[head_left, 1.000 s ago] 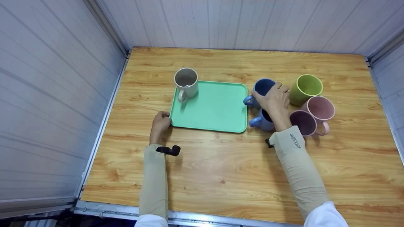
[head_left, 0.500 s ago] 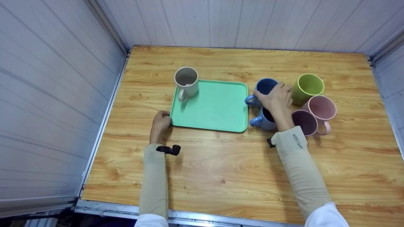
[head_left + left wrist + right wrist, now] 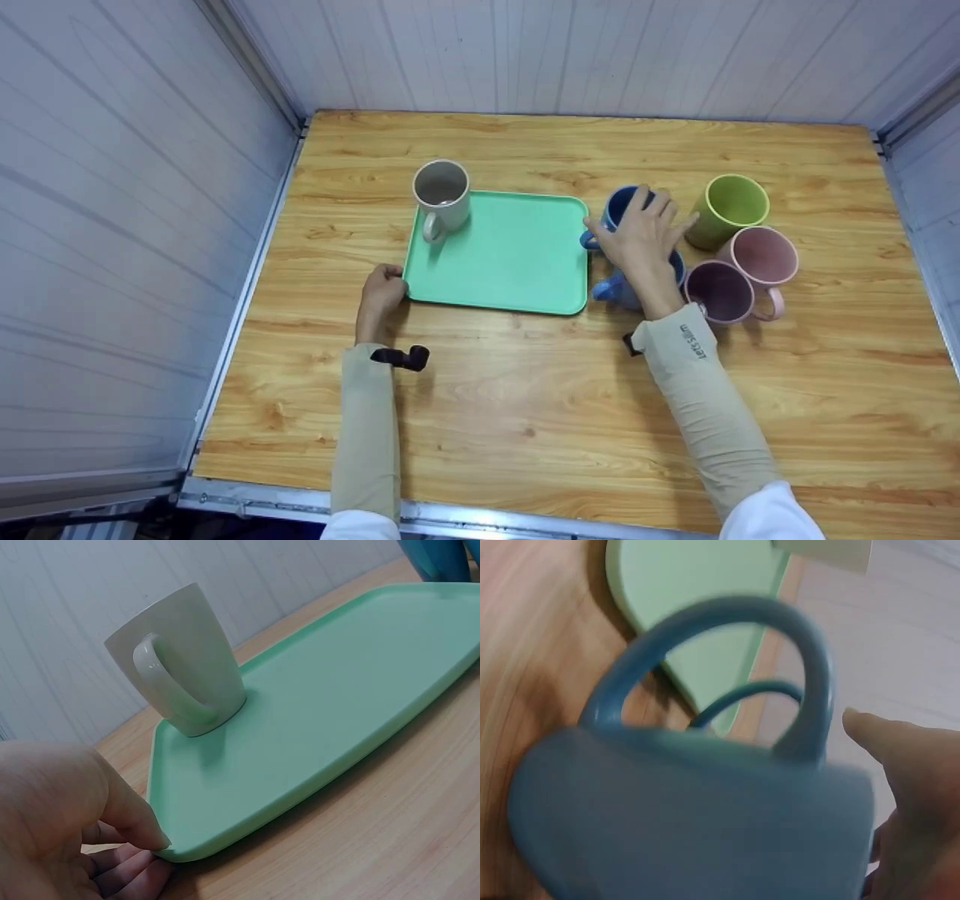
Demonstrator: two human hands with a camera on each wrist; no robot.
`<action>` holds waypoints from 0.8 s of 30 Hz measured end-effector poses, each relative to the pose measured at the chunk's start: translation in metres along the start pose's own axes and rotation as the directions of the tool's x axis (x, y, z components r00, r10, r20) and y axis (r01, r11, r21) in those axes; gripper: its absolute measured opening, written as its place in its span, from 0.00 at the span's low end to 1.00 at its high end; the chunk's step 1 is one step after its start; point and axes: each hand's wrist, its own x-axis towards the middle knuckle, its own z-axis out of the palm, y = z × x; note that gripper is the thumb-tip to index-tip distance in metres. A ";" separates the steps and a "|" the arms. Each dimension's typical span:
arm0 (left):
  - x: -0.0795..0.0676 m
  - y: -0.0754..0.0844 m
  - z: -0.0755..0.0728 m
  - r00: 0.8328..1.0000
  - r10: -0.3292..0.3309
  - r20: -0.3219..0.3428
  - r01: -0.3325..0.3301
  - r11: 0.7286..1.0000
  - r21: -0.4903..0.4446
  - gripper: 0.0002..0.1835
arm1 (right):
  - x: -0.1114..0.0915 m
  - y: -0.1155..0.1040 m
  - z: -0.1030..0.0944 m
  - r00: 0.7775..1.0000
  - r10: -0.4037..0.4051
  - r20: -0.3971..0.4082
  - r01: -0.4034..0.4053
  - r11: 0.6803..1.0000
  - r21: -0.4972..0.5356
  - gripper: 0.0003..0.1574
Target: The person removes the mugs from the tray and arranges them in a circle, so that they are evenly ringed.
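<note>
My left hand [image 3: 382,291] pinches the near left corner of a green tray [image 3: 517,255]; in the left wrist view the thumb lies on the rim and the fingers curl underneath. An off-white mug [image 3: 180,660] stands upright on the tray's far left corner. To the right of the tray, my right hand [image 3: 641,236] is spread over two blue mugs, fingers splayed and gripping neither. The far blue mug [image 3: 616,206] is partly hidden by that hand, while the near blue mug [image 3: 697,817] fills the right wrist view. Both blue handles point left toward the tray.
Right of the blue mugs, a purple mug [image 3: 718,294] and a pink mug [image 3: 765,256] stand close together. Behind them is a yellow-green mug [image 3: 729,210]. White panel walls [image 3: 525,56] enclose the wooden table [image 3: 480,420] at the back and sides.
The right hand's fingers have spread apart from around the far blue mug's rim, and the hand has shifted slightly left. The left hand, the tray and the off-white mug stay put.
</note>
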 end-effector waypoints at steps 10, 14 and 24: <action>0.001 -0.001 0.001 1.000 0.007 -0.013 -0.007 1.000 0.007 0.22 | -0.006 -0.025 0.016 0.968 -0.212 -0.132 0.222 0.973 0.059 0.56; 0.001 -0.002 0.003 1.000 -0.007 -0.017 0.006 1.000 -0.029 0.21 | -0.007 -0.035 0.020 0.948 -0.277 -0.158 0.292 0.953 0.083 0.52; 0.001 -0.003 0.003 1.000 0.014 -0.016 -0.015 0.999 -0.031 0.22 | -0.005 -0.056 0.030 0.924 -0.344 -0.167 0.364 0.925 0.109 0.50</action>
